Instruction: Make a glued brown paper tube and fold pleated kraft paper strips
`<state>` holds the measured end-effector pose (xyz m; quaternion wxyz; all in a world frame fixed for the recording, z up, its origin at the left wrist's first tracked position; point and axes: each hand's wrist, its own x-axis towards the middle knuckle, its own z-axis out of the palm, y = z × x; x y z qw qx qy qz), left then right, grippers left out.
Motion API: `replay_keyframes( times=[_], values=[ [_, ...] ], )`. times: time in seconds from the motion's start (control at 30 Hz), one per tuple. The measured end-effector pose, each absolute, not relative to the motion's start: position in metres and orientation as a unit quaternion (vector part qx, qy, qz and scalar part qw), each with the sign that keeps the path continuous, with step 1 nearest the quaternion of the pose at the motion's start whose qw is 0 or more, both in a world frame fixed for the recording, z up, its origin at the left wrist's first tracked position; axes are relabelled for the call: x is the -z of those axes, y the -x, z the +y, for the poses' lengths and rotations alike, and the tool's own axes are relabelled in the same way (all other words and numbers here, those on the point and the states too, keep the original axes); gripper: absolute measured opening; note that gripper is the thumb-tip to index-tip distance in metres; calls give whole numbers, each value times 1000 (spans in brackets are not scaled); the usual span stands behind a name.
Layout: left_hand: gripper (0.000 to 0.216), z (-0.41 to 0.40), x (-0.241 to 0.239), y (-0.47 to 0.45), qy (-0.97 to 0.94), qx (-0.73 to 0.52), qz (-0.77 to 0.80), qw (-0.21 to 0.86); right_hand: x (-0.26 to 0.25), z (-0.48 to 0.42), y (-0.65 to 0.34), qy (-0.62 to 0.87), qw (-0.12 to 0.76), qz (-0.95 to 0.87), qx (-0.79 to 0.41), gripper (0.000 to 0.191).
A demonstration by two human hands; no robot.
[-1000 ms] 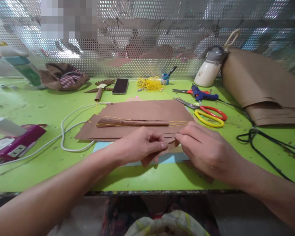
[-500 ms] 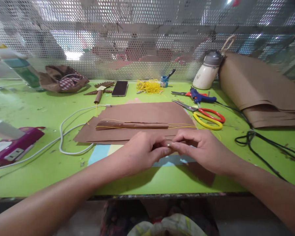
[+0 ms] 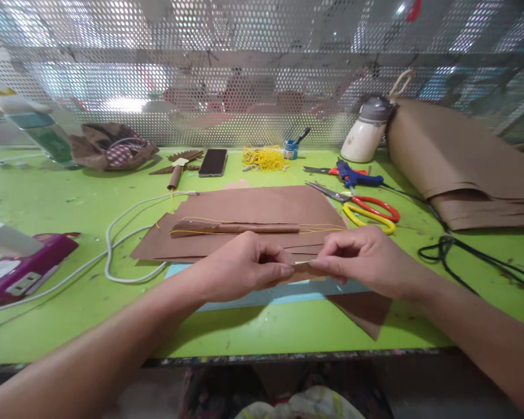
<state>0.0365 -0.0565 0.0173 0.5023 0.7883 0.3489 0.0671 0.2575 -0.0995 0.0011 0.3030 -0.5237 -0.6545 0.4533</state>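
Note:
Between their fingertips, my left hand (image 3: 244, 262) and my right hand (image 3: 367, 256) pinch a narrow brown paper strip (image 3: 303, 270) with a pale upper edge. Both hands are closed on it, thumbs toward me, with a small gap between them. Below lies a light blue sheet (image 3: 248, 298), partly covered by my hands. A brown paper piece (image 3: 367, 314) pokes out under my right hand. Just beyond are brown paper sheets (image 3: 262, 202), bearing a rolled brown paper stick (image 3: 262, 227) with fringed left end and yellow strings.
To the right are scissors (image 3: 373, 212), a blue glue gun (image 3: 356, 174), a black cord (image 3: 445, 241), a white bottle (image 3: 362, 137) and a large brown paper stack (image 3: 458, 151). Behind lie yellow string (image 3: 264, 158) and a phone (image 3: 213, 162). Leftward are a white cable (image 3: 109, 244) and purple power strip (image 3: 30, 273).
My hands have drawn slightly apart, so more of the paper strip shows between them. More of the blue sheet is visible below. The view has tilted slightly up.

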Motion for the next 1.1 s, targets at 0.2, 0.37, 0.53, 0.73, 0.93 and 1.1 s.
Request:
replay_keyframes(
  times=[0.2,0.37,0.53,0.73,0.93,1.1],
  values=[
    [33,-55,-23,-35,-816,-62,364,445,-5,-94,-267,507,302,-634,-500,29],
    [36,-49,-23,-30,-811,-68,354,460,-3,-89,-272,498,302,-597,-551,31],
    [38,-48,-22,-30,-796,-72,358,483,-2,-89,-273,504,302,-559,-585,30],
    [44,-47,-22,-30,-762,-81,409,495,-3,-88,-272,506,305,-537,-602,35],
    [37,-42,-26,-27,-745,-91,363,552,-2,-86,-276,472,323,-517,-637,33],
    [35,-41,-27,-23,-728,-118,333,588,-1,-79,-279,440,436,-438,-652,31]
  ],
)
